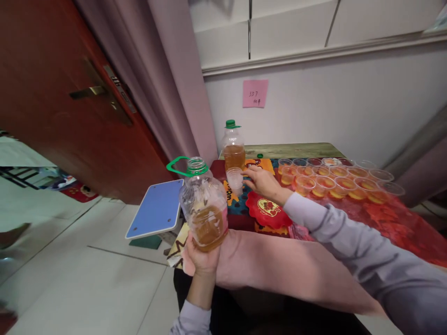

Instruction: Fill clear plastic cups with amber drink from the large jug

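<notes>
A grey-sleeved right arm (335, 232) stretches across a table (314, 150). At its near left corner, the left hand (204, 261), palm upward, grasps an uncapped jug (206, 225) by its base. The right hand's (263, 182) fingertips meet clear cups (235, 182); whether they grip is unclear.

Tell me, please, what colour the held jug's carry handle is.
The carry handle is green (head view).

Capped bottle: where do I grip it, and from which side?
The capped bottle is probably best gripped by its narrow neck, under the green cap, from above. It stands upright, neck unobstructed, while the right hand and the cups it holds crowd its lower front.
</notes>
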The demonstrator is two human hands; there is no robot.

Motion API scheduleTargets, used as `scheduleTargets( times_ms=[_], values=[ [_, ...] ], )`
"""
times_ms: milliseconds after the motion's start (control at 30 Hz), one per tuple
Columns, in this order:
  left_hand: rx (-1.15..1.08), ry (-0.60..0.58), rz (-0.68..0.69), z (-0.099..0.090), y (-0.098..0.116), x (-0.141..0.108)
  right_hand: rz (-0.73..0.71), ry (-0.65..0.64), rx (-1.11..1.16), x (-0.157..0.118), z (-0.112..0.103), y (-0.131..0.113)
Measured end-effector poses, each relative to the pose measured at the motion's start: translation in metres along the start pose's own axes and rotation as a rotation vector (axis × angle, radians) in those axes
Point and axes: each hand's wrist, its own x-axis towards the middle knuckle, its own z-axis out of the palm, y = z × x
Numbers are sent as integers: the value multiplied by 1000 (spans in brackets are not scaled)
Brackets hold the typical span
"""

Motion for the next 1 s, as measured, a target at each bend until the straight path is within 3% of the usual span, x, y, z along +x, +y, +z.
scheduleTargets(
  times_ms=[133,267,533,667,733,833,900,1000],
  values=[
    [39,-6,16,-3,-1,0,-34,-184,-131,38,8,-15],
    [4,-16,-10,-4,-2,0,-51,-218,-151,50,9,-16],
    [11,-6,-2,-1,-4,-1,-35,-99,-116,51,9,-14],
    [0,11,20,2,-4,-2,-30,13,-73,50,-14,-13],
    [1,34,37,2,-4,-1,-38,135,-36,39,-31,-7],
    [8,51,31,2,-3,0,-36,282,-25,1,-48,7],
    [7,54,23,2,-2,1,-6,266,-54,-33,-43,18],
    [-7,55,20,3,-1,2,70,148,-63,-80,-16,33]
  ],
)
